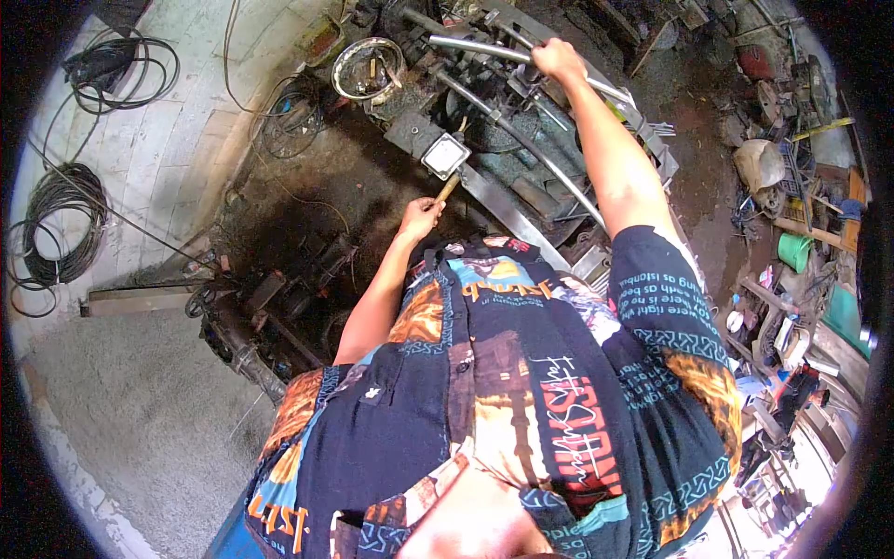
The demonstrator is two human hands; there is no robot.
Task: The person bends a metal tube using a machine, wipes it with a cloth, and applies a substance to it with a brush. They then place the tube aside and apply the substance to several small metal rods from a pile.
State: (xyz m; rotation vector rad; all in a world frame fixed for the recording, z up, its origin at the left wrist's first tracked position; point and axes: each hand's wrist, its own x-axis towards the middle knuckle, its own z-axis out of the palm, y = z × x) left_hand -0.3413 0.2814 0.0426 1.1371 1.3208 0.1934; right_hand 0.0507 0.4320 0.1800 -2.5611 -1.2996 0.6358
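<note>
My left hand [422,219] is closed around a short brown handle [448,187], which points up toward a square white-faced box [445,155] with a dark rim. Further out, my right hand [559,61] has its fingers wrapped over a grey metal tube [480,48] that lies across the machine [540,140]. A second, curved metal tube [521,140] runs below it, down toward my right side. Between my hands and body a flat metal bar [510,212] slants across the machine. The palm side of my right hand is hidden.
A round metal basin [368,68] with small items sits beyond the machine. Coiled black cable [63,224] lies on the floor at left, near a dark metal mechanism [242,340]. To the right are scattered scrap, a green container [794,251] and a pale rounded object [759,166].
</note>
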